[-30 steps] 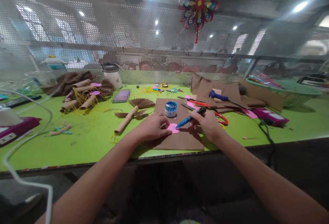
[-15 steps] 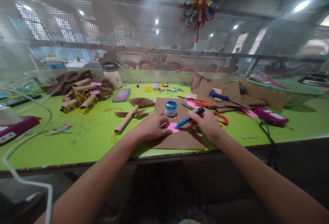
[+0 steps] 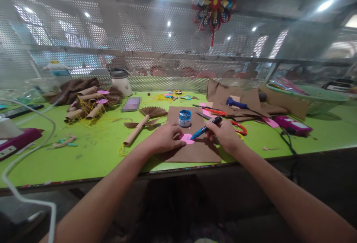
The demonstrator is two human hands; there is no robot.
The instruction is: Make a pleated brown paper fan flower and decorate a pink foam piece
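A small rounded piece of pink paper (image 3: 187, 138) lies on a brown paper sheet (image 3: 192, 156), with faint marks on it. My left hand (image 3: 166, 137) grips its left edge, thumb and fingers curled round it. My right hand (image 3: 223, 133) is closed on a blue marker (image 3: 201, 131), its tip at the right side of the pink paper. Just behind stands a small open jar (image 3: 185, 118) with blue on its rim. Left of the sheet lies a rolled paper tube (image 3: 136, 130) with a pleated brown paper fan (image 3: 153, 111) at its far end.
Red-handled scissors (image 3: 238, 127) and a red craft knife (image 3: 214, 111) lie behind my right hand. Further right are a blue glue gun (image 3: 236, 103), folded brown paper, a purple power strip (image 3: 294, 125) and a green basket (image 3: 312, 99). Several paper tubes (image 3: 96, 111) are heaped at left.
The marker's tip has moved very slightly right on the pink paper, where the marks show more clearly. The whole view has shifted a little; my left hand keeps its hold.
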